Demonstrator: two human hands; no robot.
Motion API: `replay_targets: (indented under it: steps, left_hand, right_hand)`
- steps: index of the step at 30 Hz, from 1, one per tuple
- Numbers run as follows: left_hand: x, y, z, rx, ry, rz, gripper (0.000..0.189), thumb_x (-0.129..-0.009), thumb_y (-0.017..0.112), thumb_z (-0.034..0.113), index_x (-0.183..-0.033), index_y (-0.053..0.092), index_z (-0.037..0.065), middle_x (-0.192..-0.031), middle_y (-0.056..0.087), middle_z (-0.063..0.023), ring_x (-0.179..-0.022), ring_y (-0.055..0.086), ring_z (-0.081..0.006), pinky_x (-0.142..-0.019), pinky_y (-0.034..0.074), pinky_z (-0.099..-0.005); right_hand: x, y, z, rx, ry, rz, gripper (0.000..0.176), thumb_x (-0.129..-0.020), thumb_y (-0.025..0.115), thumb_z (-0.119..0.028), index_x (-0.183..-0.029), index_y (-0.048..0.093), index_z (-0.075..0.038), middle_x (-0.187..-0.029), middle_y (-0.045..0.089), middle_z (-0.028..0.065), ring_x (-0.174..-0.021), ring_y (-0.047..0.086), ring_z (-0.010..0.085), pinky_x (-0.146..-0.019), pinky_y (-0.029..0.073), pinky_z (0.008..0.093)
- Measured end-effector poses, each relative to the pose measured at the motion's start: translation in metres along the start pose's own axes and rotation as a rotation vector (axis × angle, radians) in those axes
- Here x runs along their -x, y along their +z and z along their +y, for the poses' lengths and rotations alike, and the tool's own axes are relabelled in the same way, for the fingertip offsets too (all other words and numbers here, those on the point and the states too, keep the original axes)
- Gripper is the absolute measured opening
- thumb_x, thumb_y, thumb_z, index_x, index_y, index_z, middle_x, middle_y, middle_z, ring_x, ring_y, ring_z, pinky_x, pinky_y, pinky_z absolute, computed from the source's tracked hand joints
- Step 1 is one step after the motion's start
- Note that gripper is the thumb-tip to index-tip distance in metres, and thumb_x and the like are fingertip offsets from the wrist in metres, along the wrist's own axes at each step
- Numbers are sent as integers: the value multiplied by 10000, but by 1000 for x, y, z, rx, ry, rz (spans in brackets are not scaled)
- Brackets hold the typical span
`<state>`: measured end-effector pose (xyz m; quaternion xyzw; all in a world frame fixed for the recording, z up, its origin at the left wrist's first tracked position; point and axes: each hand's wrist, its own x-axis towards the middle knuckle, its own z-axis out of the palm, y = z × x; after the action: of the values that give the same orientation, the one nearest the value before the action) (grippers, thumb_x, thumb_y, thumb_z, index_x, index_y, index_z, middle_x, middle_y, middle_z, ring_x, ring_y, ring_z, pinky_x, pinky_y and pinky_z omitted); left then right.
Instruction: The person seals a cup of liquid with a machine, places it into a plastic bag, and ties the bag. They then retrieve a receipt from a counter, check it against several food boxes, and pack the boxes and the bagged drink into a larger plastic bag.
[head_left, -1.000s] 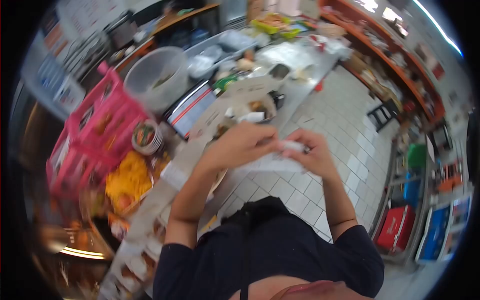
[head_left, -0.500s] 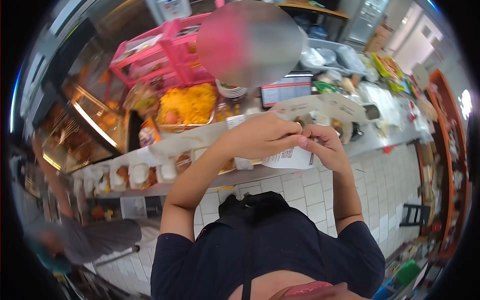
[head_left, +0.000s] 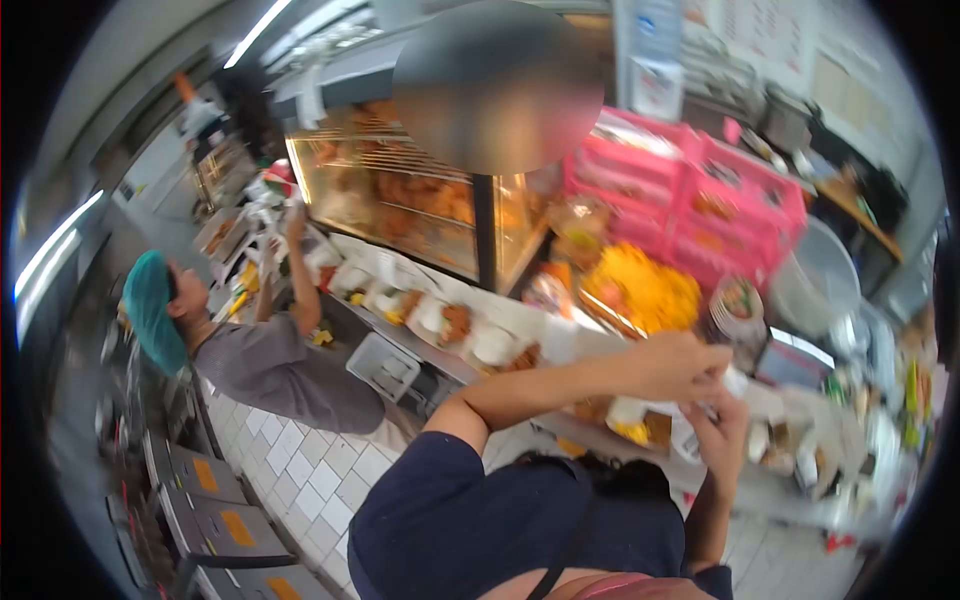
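Note:
My left hand (head_left: 678, 368) is closed, its fingertips meeting those of my right hand (head_left: 722, 430), which is pinched just below it. Between and behind the fingers hangs a white printed paper slip (head_left: 686, 440), partly hidden by my right hand. Behind my left hand lies a tray of yellow food (head_left: 645, 288) on the counter. Open white boxes with fried food (head_left: 455, 322) stand in a row left of my hands, and another open box (head_left: 630, 420) with yellow food sits under my left forearm.
A co-worker in a teal hair cover (head_left: 152, 305) reaches over the counter at left. Beyond it stands a lit display case (head_left: 420, 205). Pink baskets (head_left: 735, 215), stacked cups (head_left: 735, 310) and a clear bin (head_left: 815, 275) are at back right. A grey container (head_left: 383, 368) sits below the counter.
The view has swung left, bringing the co-worker and display case further in. Both hands have stayed together at the slip, which now shows less behind my right hand.

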<state>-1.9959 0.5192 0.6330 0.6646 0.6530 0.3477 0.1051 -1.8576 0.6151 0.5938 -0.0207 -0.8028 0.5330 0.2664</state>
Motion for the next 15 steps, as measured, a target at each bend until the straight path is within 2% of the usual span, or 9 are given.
replay_targets:
  steps: [1, 3, 5, 9, 11, 12, 13, 14, 15]
  left_hand:
    - [13, -25, -13, -39, -5, 32, 306, -757, 616, 305, -922, 549, 57, -695, 579, -151, -669, 585, -316, -600, 441, -390]
    - [44, -60, -40, 185, 55, -104, 382, -721, 662, 346, -928, 549, 46, -700, 591, -116, -660, 592, -276, -586, 442, -377]
    - [76, -114, -74, 104, 127, -109, 371, -710, 696, 331, -893, 568, 35, -727, 610, -82, -654, 595, -204, -563, 442, -323]
    - [129, -219, -83, 184, -237, -51, 224, -691, 728, 200, -778, 603, 36, -684, 581, -46, -615, 532, -106, -550, 419, -254]
    - [138, -246, -83, -53, -168, 78, 215, -679, 735, 186, -762, 598, 43, -659, 564, -29, -602, 513, -100, -547, 413, -258]
    - [145, -255, -91, -50, -139, 188, 231, -648, 753, 167, -746, 591, 35, -665, 562, -13, -611, 510, -102, -552, 410, -258]
    - [147, -255, -87, -103, -74, 402, 226, -613, 762, 133, -731, 594, 40, -670, 553, -15, -628, 510, -117, -562, 413, -261]
    - [148, -254, -104, 216, -25, 459, 241, -585, 745, 60, -769, 590, 35, -740, 563, -36, -675, 525, -141, -583, 421, -264]
    - [152, -241, -120, 398, -42, 675, 275, -599, 687, -3, -851, 581, 22, -826, 558, -66, -732, 526, -153, -619, 427, -264]
  right_hand:
    - [-5, 13, 6, -193, 130, 13, 193, -746, 607, -38, -923, 621, 38, -841, 625, 49, -751, 560, 84, -699, 426, 216]
    - [-28, 34, -4, -290, 147, 50, 192, -734, 603, -9, -918, 621, 41, -838, 627, 62, -746, 566, 84, -679, 430, 220]
    - [-46, 46, -5, -325, 172, 127, 187, -729, 607, -4, -910, 622, 37, -829, 627, 57, -738, 566, 83, -672, 429, 219]
    - [-84, 94, -25, -363, 172, 226, 159, -726, 619, -9, -882, 624, 25, -801, 629, 49, -722, 564, 84, -659, 427, 213]
    - [-96, 119, -24, -374, 180, 150, 144, -717, 657, -34, -858, 640, -5, -784, 633, 29, -693, 558, 68, -622, 430, 217]
    - [-99, 128, -24, -354, 206, 138, 135, -714, 674, -50, -842, 647, -15, -769, 635, 21, -673, 556, 61, -601, 432, 217]
    - [-99, 133, -10, -201, 247, 58, 127, -717, 701, -100, -815, 659, -31, -728, 632, 4, -644, 555, 48, -568, 437, 216]
    - [-100, 140, -8, -270, 386, -16, 148, -724, 710, -145, -822, 668, -42, -703, 631, -3, -637, 559, 46, -561, 447, 215]
    - [-102, 148, 3, -249, 193, -107, 166, -727, 713, -153, -852, 672, -52, -725, 637, -7, -659, 563, 49, -578, 455, 218]
